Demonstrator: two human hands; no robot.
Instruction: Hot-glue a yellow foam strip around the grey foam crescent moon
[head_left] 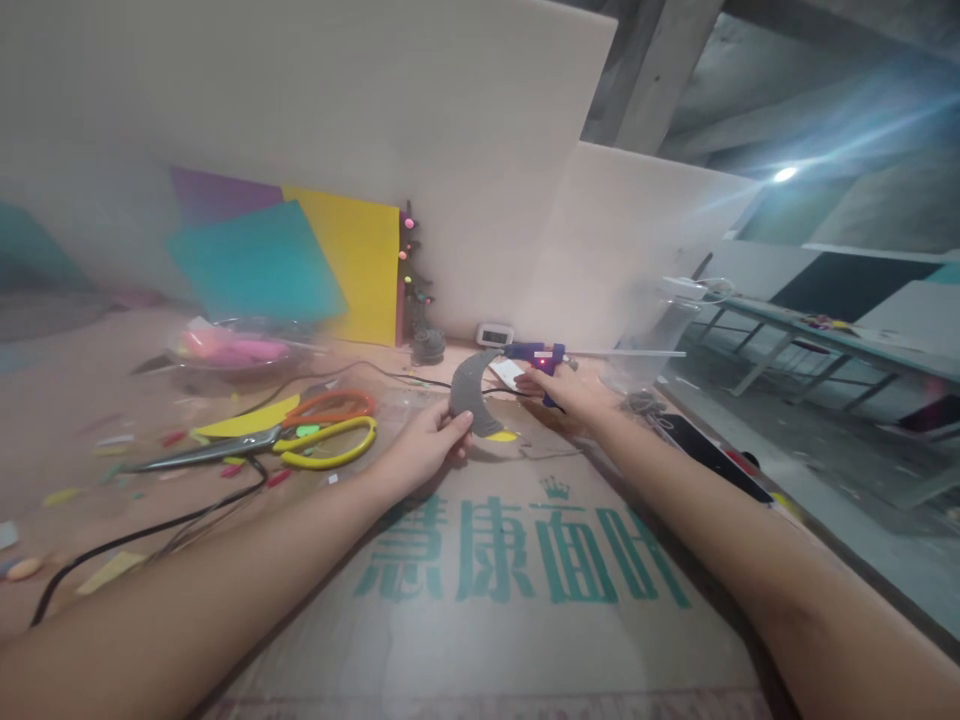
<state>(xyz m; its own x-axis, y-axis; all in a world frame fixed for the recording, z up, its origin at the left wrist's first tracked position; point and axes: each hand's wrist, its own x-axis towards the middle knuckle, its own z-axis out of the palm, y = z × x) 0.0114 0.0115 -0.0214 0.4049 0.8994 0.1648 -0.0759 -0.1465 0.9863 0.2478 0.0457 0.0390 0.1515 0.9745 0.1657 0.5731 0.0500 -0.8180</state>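
My left hand [439,440] pinches a grey crescent-shaped piece [474,392] near its lower edge, holding it up over the table. Wrapped round the handle of a blue glue gun [546,358] is my right hand [562,388]. The gun's nozzle points left and lies at the crescent's upper tip; whether they touch I cannot tell. A long translucent glue stick [637,353] sticks out of the gun's back, and a red light glows on its side. Below the crescent shows a small yellow piece [501,436]; a white card [507,373] lies behind.
Orange-and-yellow-handled scissors [322,430] lie left among paper scraps and a black cable [150,530]. Coloured sheets [367,270] lean on the back panel beside a small decorated tree [411,260]. A small digital clock [495,334] stands behind. A phone [712,455] and clear bin [649,340] are right.
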